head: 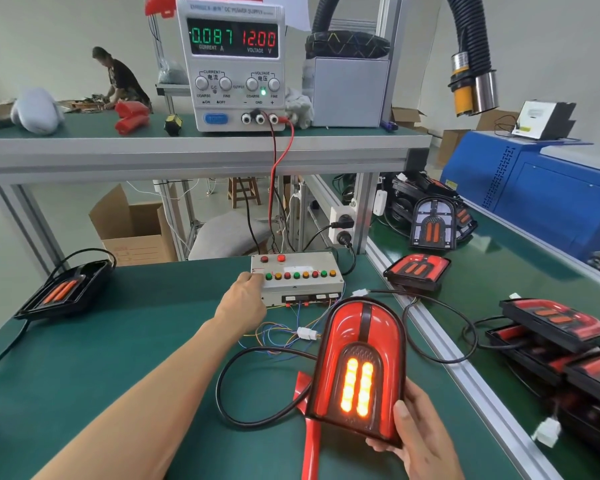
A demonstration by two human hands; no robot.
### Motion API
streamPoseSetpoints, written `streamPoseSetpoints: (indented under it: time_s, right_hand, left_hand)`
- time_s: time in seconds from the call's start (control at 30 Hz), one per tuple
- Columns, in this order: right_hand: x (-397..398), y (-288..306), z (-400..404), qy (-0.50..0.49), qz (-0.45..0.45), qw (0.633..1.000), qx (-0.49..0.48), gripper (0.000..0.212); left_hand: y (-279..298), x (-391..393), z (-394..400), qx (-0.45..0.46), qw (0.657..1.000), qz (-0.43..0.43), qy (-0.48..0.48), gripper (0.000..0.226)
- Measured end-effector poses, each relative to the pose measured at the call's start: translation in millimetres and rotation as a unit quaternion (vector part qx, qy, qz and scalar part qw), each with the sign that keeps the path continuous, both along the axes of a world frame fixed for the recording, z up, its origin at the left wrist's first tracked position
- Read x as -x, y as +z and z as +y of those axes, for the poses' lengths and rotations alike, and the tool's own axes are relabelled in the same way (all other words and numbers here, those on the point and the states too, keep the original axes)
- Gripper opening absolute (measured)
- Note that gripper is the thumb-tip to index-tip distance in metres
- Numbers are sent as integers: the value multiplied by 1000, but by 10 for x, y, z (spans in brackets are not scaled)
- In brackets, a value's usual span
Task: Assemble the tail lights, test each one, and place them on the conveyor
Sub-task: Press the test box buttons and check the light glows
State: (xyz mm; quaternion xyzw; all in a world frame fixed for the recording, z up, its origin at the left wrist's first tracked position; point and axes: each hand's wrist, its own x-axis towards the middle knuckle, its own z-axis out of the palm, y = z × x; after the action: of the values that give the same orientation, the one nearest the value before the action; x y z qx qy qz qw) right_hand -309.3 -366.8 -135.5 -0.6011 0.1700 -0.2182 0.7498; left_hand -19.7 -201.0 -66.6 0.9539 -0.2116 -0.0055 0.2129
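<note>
My right hand (420, 434) grips the lower edge of a red tail light (357, 362), held tilted above the green bench; its two amber strips glow. A black cable runs from it in a loop across the bench. My left hand (245, 299) reaches to the grey test box (302, 278) and presses at its left end, beside the row of coloured buttons; the fingertips are hidden behind the hand. The power supply (232, 64) on the shelf reads 0.087 A and 12.00 V. The green conveyor (499, 268) runs along the right.
An unlit tail light (63, 289) lies at the bench's left. Several tail lights (565, 344) sit on the conveyor, one (433, 225) standing upright. A red plastic part (310, 441) lies under the held light. Loose wires and a white connector (305, 333) lie before the test box. A person works far left.
</note>
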Motion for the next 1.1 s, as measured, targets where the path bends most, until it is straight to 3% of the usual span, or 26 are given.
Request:
streamPoseSetpoints:
  time_s: [0.17,0.37,1.1]
  right_hand:
    - [-7,-26,-4,6,-7,1000,0,48]
    - [2,-39,-14,9,-6,1000,3,49]
    - [-5,-5,-3,6,-1,1000,3,48]
  left_hand:
    - [-18,56,-29,3,1000,3,-26,74]
    - [-19,73,-95,-46,998,2,-34,81]
    - [49,72,-202,-80,997,13,-16,74]
